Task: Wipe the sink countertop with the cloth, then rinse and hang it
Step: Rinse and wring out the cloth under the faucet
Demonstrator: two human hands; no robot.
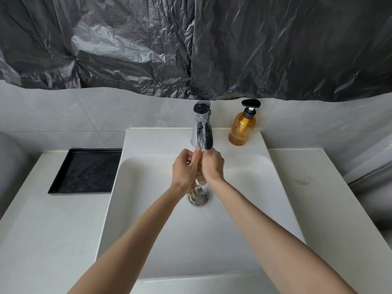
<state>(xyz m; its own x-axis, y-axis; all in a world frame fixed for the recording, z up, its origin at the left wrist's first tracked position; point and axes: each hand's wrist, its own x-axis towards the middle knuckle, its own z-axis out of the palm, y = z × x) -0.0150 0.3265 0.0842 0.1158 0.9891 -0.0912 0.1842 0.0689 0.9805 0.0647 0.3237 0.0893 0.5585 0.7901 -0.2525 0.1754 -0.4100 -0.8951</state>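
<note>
Both hands are held together under the spout of the chrome faucet (202,126), over the white sink basin (148,219). My left hand (184,168) and my right hand (212,165) squeeze a bunched, wet, pale cloth (198,183) between them. A strip of the cloth hangs below the palms, blurred, above the metal drain (199,199). Water seems to run from the spout onto the hands. Most of the cloth is hidden inside the grip.
A black rectangular tray (84,170) lies on the white countertop (42,230) left of the basin. An amber pump soap bottle (242,126) stands right of the faucet. Black plastic sheeting (191,43) covers the wall above. The right countertop (318,187) has a faint smudge.
</note>
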